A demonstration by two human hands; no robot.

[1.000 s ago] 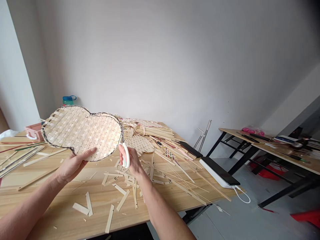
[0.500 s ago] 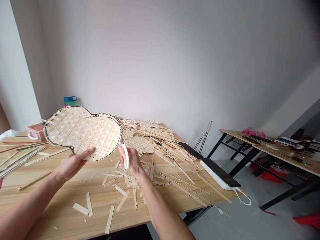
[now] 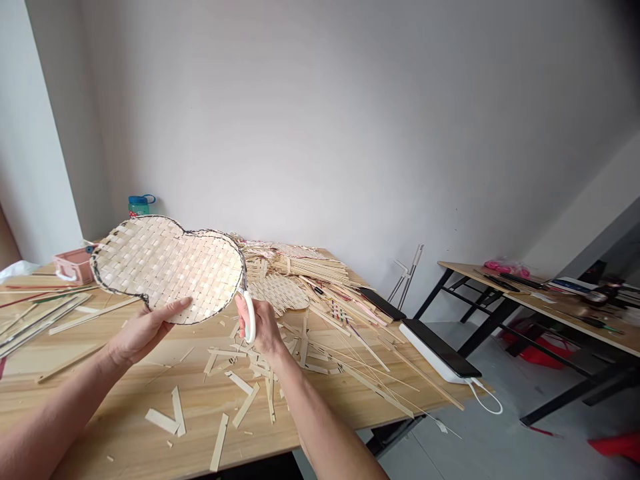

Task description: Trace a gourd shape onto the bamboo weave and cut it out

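Note:
A gourd-shaped woven bamboo panel (image 3: pixel 165 267) with a dark-marked rim is held up above the table. My left hand (image 3: pixel 150 325) is closed on its lower edge, thumb flat on the front face; the other fingers are behind it. At the panel's right edge my right hand (image 3: pixel 263 327) grips white-handled scissors (image 3: pixel 250 317). The scissor blades point upward along the rim, and I cannot tell how far apart they are. Cut strip scraps (image 3: pixel 240 383) lie on the table beneath both hands.
On the wooden table (image 3: pixel 270 447), bundled bamboo strips (image 3: pixel 315 270) and another woven piece (image 3: pixel 280 292) lie behind my right hand. A phone on a white power bank (image 3: pixel 440 350) sits at the right edge. A pink basket (image 3: pixel 73 265) and blue-lidded bottle (image 3: pixel 140 203) stand left.
The panel has shifted very slightly right and down. My right hand and the scissors have turned a little and moved slightly down along the rim. The left hand keeps its hold.

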